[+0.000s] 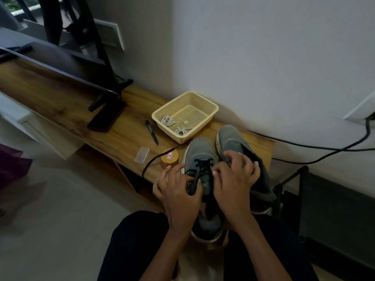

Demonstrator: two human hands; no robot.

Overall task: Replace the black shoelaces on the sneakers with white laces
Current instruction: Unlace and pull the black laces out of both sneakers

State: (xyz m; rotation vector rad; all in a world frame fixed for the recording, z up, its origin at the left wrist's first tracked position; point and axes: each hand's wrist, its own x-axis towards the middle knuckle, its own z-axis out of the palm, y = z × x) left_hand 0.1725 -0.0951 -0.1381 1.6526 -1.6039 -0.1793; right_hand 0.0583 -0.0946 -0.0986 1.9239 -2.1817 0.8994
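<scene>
Grip: left hand point(178, 191) fingers are clenching black woven shoelace point(199, 165); right hand point(235, 179) fingers are clutching 3 o'clock grey fabric sneaker point(229, 136).
Risk: tugging may be dragging it off brown wooden table point(125, 138).

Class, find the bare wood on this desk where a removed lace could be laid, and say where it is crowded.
Free: the wide wood left of the phone, and the strip between phone and pen. Crowded: around the sneakers, with basket, jar, clear box and loose black lace.

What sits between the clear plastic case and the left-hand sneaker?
Head view: an orange round container and a loose black shoelace trailing past it.
</scene>
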